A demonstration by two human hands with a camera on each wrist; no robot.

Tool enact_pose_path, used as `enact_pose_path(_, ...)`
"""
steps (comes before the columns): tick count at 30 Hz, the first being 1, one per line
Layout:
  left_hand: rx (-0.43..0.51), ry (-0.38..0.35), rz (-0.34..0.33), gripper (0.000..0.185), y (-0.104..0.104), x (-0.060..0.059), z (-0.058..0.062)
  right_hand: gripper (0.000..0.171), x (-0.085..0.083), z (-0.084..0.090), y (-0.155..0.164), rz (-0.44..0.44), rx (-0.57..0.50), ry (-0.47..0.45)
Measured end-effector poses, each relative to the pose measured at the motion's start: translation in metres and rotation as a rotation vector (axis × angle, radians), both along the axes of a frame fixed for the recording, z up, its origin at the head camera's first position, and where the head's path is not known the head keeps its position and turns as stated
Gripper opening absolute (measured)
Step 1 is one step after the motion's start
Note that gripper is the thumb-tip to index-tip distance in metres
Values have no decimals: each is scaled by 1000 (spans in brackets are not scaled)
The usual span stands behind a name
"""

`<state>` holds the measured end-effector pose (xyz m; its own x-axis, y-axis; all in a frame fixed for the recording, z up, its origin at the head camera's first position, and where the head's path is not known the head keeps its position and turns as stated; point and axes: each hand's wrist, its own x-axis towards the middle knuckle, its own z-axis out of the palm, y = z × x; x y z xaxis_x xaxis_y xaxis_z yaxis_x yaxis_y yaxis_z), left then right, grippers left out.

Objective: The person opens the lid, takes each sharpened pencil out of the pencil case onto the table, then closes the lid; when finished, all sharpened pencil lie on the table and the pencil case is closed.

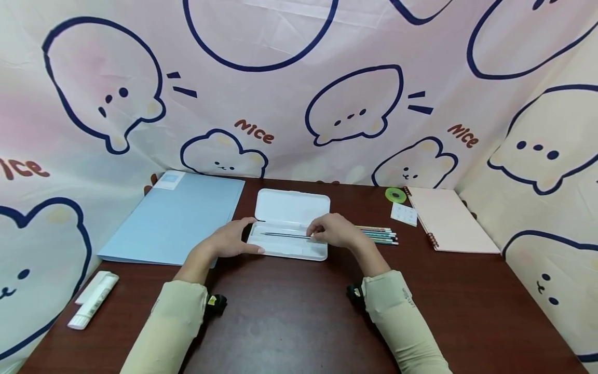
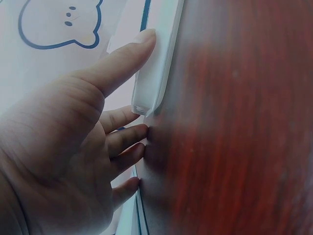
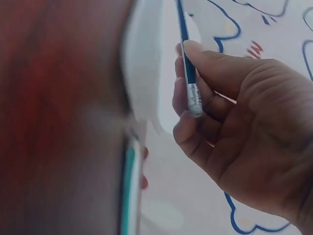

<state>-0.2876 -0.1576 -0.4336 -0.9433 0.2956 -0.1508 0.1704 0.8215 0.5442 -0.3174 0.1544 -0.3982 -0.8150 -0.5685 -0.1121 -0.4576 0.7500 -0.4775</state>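
Note:
A white pencil case lies with its lid raised at the middle of the brown table. My left hand rests against the case's left end, thumb along its front edge, fingers straight. My right hand pinches the eraser end of a dark blue pencil that lies lengthwise over the case's tray. In the right wrist view the pencil sits between thumb and fingers, its metal ferrule showing. Several more pencils lie just right of that hand.
A light blue folder lies at the left, a white glue stick near the front left corner. A pink spiral notebook, a green tape roll and a small white card sit at the right. Patterned cloth walls surround the table.

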Motion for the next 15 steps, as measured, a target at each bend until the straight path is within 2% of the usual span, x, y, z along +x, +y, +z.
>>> enact_pose_path(6, -6, 7, -7, 100, 0, -1, 3, 19, -2, 8, 35, -43, -29, 20)
enact_pose_path(15, -12, -13, -10, 100, 0, 1, 4, 17, 5, 2, 107, -165, -40, 6)
